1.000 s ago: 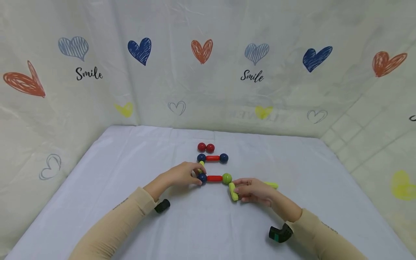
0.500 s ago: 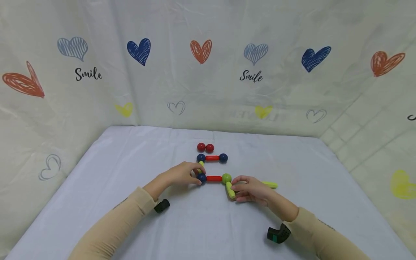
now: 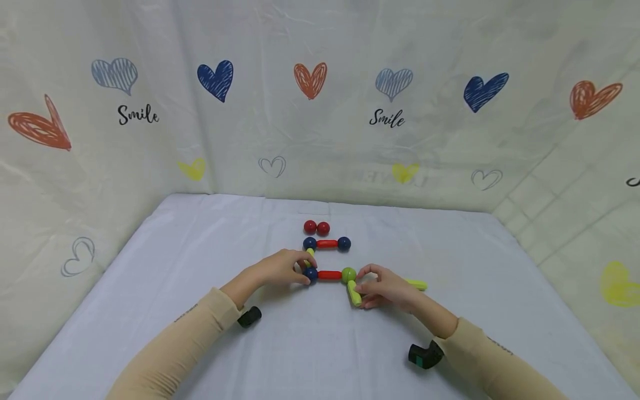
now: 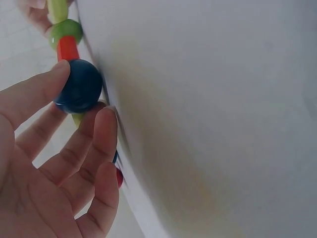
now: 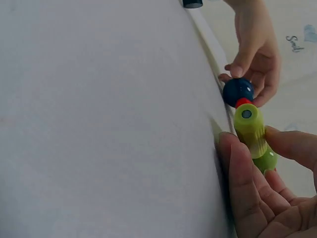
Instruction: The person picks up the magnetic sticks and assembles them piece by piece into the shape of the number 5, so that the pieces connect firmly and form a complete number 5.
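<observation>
White cloth point(image 3: 300, 350) covers the desk, with a heart-printed sheet point(image 3: 270, 33) behind. Assembly looks partway: a side rod point(image 3: 310, 254) appears to link the far red bar point(image 3: 327, 244) to the near blue ball point(image 3: 311, 275), which the left hand point(image 3: 280, 268) pinches. The right hand point(image 3: 392, 289) pinches a lime rod point(image 3: 354, 294) against the green ball point(image 3: 349, 274). Apparently left over are a spare rod point(image 3: 418, 285) beyond that hand and two red balls point(image 3: 310, 226) toward the far edge. Open cloth gives room nearer the person and sideways.
</observation>
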Available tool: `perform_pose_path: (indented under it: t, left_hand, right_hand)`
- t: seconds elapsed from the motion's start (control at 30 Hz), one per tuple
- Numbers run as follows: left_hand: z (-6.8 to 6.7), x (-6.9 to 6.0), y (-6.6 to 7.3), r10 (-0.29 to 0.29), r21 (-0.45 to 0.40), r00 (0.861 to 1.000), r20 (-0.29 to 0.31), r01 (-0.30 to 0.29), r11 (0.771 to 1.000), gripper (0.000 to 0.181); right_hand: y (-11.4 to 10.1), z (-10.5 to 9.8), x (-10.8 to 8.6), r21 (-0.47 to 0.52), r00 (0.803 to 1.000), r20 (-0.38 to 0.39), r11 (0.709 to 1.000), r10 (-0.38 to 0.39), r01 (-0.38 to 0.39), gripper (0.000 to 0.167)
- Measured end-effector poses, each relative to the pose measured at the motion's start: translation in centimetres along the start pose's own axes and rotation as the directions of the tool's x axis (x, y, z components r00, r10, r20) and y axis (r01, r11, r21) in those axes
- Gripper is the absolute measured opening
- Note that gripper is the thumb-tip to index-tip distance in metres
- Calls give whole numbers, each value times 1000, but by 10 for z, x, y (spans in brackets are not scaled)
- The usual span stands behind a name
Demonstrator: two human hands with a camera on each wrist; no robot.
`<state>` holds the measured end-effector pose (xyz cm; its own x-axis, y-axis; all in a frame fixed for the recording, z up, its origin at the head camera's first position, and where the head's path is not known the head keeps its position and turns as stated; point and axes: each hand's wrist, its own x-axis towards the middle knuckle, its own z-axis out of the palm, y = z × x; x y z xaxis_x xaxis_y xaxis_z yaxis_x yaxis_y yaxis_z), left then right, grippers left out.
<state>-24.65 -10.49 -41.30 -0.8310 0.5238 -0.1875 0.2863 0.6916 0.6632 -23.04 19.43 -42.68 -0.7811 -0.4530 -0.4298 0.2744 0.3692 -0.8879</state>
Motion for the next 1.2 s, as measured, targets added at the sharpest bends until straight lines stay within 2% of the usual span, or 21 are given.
perform_pose_path:
  t: [0.13,0.23,0.33,0.57,1.03,1.1,1.2]
  left_hand:
    - [0,-1,1,-4,-1,1000,-2,4,1000,34]
    - [0,-2,2,-3,-7,1000,-3,3,1000,34]
    - [1,-2,2,0,-15,1000,1,0,1000,35]
    - [-1,-1,0,-3,-11,1000,0,3,1000,34]
    - [-10,1,-5,31,0,999,19,-31,1000,35]
    - [-15,2,-7,27,-9,1000,1,-27,1000,35]
    - [-23,7,-11,11,-43,997,-77,-14,999,32]
  right_hand:
    - [-3,-2,3,-94,999,3,995,-43,43,51]
    - [-3,-3,5,-107,998,23,993,-53,56,64]
    - [-2,-3,6,-99,998,40,994,-50,53,70]
    - [-4,-3,10,-105,997,55,993,-47,52,64]
    - [-10,-13,19,-192,986,164,979,-43,75,63]
    - [-9,-14,20,-187,984,174,980,-43,76,63]
    - [-8,-13,21,-178,982,183,981,-46,79,63]
